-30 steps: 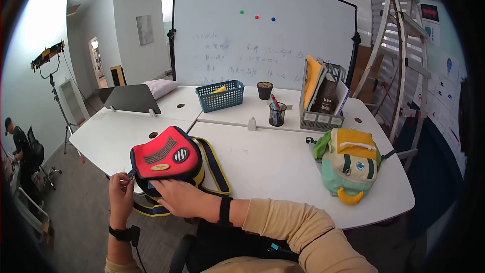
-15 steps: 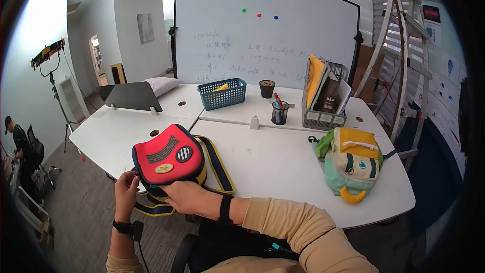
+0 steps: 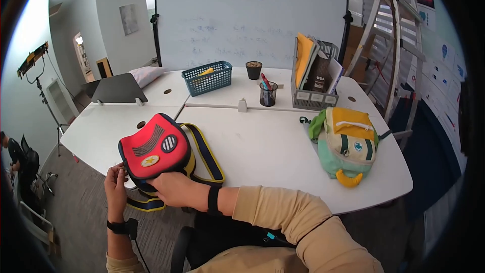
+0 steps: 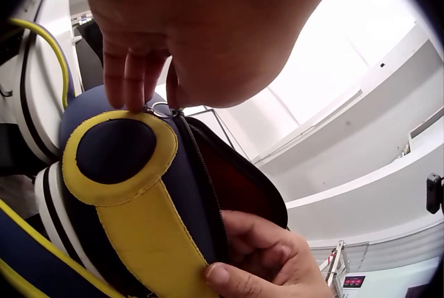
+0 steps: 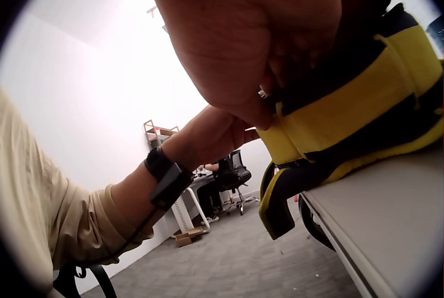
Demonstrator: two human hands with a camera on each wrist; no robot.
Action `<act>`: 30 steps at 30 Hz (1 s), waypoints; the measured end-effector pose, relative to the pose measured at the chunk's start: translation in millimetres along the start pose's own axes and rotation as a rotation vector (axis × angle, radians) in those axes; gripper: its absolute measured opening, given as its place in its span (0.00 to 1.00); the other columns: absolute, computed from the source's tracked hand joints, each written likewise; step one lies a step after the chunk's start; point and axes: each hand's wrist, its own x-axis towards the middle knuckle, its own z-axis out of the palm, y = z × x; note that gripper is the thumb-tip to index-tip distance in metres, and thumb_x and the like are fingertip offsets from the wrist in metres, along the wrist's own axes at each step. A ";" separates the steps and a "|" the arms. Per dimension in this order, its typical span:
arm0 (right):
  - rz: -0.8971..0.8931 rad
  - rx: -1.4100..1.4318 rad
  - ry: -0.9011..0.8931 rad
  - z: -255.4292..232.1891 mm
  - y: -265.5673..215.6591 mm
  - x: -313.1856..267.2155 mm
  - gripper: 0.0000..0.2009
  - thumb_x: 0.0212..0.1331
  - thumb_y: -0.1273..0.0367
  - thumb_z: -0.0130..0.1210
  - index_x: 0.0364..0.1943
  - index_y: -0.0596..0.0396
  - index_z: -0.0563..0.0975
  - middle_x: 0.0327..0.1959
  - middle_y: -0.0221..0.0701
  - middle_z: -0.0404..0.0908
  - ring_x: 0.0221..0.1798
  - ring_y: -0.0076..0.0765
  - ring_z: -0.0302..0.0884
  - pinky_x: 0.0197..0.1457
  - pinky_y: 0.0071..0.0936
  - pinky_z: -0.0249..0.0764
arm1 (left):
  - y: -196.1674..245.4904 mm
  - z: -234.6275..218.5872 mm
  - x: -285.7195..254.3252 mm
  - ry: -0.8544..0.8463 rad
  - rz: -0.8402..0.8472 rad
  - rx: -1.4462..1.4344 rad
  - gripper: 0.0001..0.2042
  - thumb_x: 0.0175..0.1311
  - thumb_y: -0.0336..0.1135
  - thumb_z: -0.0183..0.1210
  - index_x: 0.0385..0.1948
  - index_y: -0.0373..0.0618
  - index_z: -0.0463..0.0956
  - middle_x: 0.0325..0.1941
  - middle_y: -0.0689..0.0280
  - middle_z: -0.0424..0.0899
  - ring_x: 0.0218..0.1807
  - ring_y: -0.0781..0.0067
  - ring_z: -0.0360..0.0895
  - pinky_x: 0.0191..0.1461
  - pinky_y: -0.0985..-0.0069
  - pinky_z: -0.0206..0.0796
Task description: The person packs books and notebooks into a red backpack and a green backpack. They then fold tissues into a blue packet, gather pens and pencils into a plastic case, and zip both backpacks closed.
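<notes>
A red bag (image 3: 156, 146) with navy sides, yellow trim and a car-like front lies near the table's left front edge. At its left corner, the left hand (image 3: 116, 184) pinches the zipper; a metal zipper ring (image 4: 161, 109) shows under those fingertips in the left wrist view. The right hand (image 3: 177, 188) grips the rim of the bag's opening, its thumb outside on the yellow band (image 4: 149, 242) and its fingers inside. Between the hands the zipper (image 4: 201, 166) is parted and the dark red lining shows. A navy strap (image 3: 204, 151) with yellow edges loops to the bag's right.
A green, cream and yellow backpack (image 3: 348, 144) lies at the table's right. Further back stand a blue basket (image 3: 207, 83), a small pot (image 3: 253, 71), a pen holder (image 3: 268, 95) and a grey file rack (image 3: 316, 100). A dark laptop-like panel (image 3: 118, 89) stands at left.
The head view has tilted down and turned a little, so everything sits higher and further left. Both hands keep their places on the bag, with only slight finger shifts.
</notes>
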 end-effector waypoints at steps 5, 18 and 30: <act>0.004 0.006 0.010 -4.8 -1.5 0.2 0.23 0.73 0.67 0.68 0.70 0.57 0.83 0.44 0.51 0.93 0.49 0.63 0.94 0.54 0.54 0.90 | -7.3 -4.3 4.0 -0.015 0.015 -0.017 0.04 0.85 0.26 0.65 0.52 0.35 0.82 0.57 0.63 0.91 0.50 0.81 0.84 0.54 0.77 0.79; 0.001 -0.087 -0.015 -2.2 2.5 5.3 0.20 0.69 0.66 0.70 0.62 0.57 0.87 0.45 0.50 0.94 0.50 0.62 0.94 0.56 0.54 0.90 | 26.2 5.7 -16.4 0.055 0.063 0.175 0.08 0.78 0.20 0.67 0.52 0.36 0.80 0.45 0.66 0.87 0.46 0.76 0.85 0.54 0.74 0.79; -0.155 -0.139 0.243 16.1 20.1 15.2 0.27 0.61 0.75 0.70 0.68 0.55 0.85 0.67 0.50 0.88 0.71 0.60 0.86 0.73 0.49 0.84 | 55.6 -19.4 -58.1 -0.057 0.197 0.250 0.19 0.62 0.12 0.69 0.50 0.41 0.75 0.49 0.68 0.79 0.53 0.75 0.78 0.64 0.71 0.77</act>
